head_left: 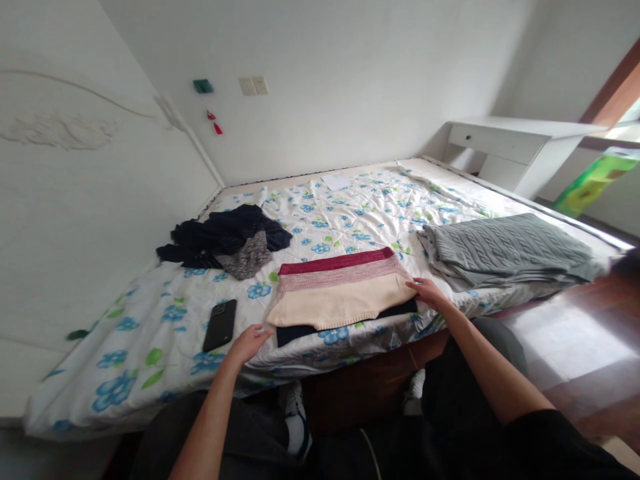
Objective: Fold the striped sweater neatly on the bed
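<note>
A knitted sweater [345,300] lies folded in front of me, with maroon, mottled pink and cream bands. Dark navy ribbed cloth [295,333] shows from beneath its near edge. At its lower left corner is my left hand [250,343], fingers apart and holding nothing that I can see. My right hand [425,292] pinches the sweater's right edge between thumb and fingers. A black phone [221,325] rests on the bed to the left of my left hand.
The bed [370,230] has a white sheet with blue flowers. Dark clothes [220,230] lie crumpled at the left, partly over a grey speckled knit [247,257]. Folded grey cable-knit pieces [510,250] lie right. Behind stands a white desk [520,143]; paper [336,181] lies by the wall.
</note>
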{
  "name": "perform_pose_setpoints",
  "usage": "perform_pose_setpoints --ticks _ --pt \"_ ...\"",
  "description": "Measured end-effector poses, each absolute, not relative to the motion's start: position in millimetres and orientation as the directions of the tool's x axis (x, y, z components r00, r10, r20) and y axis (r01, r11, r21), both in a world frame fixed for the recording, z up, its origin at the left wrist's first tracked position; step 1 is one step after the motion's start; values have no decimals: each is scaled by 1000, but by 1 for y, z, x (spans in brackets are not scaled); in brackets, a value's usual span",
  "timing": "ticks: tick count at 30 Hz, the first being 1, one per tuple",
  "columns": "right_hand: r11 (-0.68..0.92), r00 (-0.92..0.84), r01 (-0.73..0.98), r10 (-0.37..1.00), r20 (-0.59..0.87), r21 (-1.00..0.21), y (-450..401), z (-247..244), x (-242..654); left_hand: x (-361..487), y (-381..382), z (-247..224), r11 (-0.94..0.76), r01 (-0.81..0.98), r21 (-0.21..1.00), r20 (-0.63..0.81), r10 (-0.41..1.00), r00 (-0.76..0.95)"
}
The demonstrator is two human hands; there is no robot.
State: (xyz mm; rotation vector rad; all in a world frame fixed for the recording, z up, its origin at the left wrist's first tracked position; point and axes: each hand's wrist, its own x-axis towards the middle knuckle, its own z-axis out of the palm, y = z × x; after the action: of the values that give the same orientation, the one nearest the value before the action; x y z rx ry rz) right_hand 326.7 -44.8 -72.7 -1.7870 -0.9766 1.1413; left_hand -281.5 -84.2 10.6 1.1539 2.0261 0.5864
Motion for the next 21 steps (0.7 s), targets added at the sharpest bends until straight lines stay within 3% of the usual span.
perform_pose_setpoints --ticks 4,8,11,14,21 --pt "-511 83 -253 835 -545 -822 -53 -64 304 -252 -91 18 548 217 808 -515 835 -192" --pt "-603 -119 -393 782 -612 -695 -59 -48 292 -227 -91 22 603 -48 797 -598 774 -209" --pt "-662 -209 -347 745 -633 -664 -62 -42 291 -216 -86 17 629 -191 753 -657 708 -260" --pt "-655 -173 -267 754 -633 -707 -60 -46 290 -210 -81 11 633 -280 722 -691 677 -254" --pt "-555 277 94 812 -514 -826 -50 -67 272 -207 -74 8 660 -212 721 -692 673 -261"
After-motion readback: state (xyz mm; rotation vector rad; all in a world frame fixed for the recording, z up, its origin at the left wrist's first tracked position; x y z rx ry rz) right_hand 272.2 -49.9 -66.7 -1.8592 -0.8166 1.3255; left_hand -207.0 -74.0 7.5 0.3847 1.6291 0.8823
